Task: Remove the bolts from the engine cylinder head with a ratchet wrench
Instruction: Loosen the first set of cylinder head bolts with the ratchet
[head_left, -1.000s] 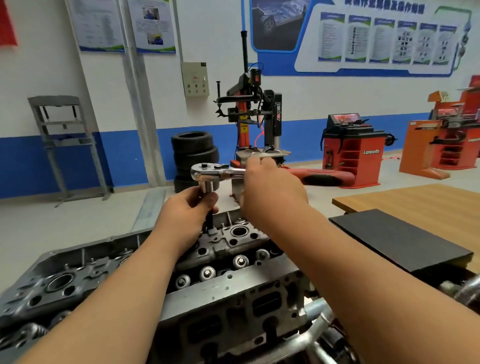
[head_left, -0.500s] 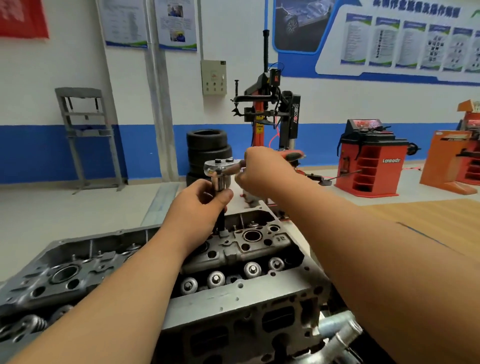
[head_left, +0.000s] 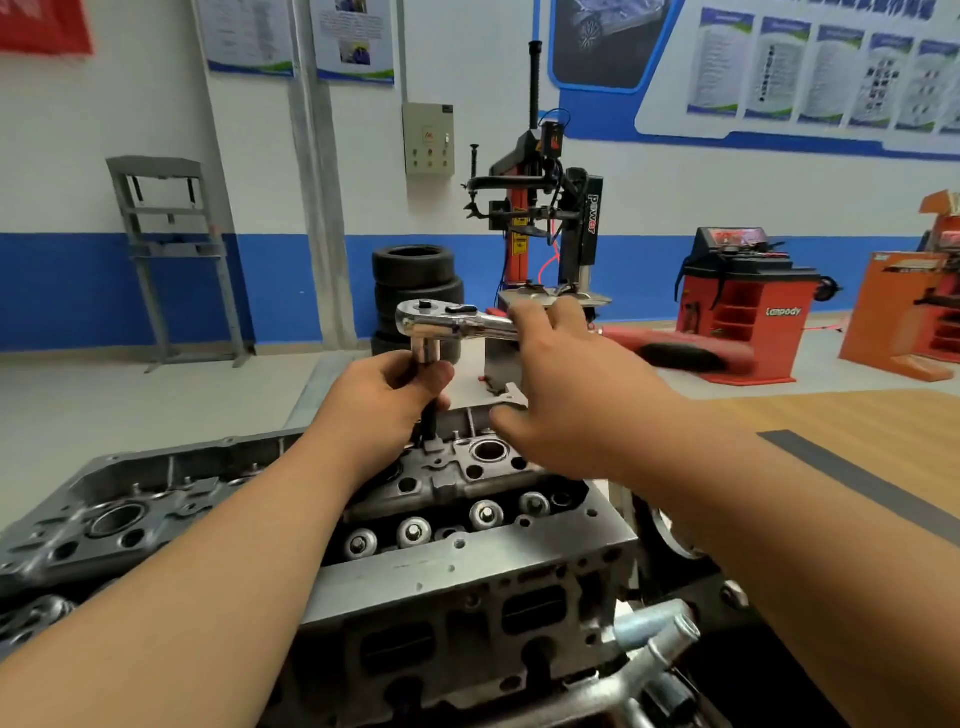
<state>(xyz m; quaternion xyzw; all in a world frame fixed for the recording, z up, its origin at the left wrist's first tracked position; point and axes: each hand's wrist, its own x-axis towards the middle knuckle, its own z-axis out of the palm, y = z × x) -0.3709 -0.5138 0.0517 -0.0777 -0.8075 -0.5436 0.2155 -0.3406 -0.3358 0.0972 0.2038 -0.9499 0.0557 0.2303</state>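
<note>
Fingers of left hand (head_left: 384, 402) curl round the extension (head_left: 429, 423) under the ratchet wrench (head_left: 441, 325); right hand (head_left: 571, 395) lies spread on its handle.

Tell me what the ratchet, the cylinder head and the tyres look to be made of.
Ratchet: likely chrome-plated steel, polished, since it shows mirror-bright highlights. Cylinder head: cast metal, probably aluminium, dull grey with a matt, slightly rough face; the exact alloy cannot be told. Tyres: black rubber, matt, stacked by the wall.
</note>
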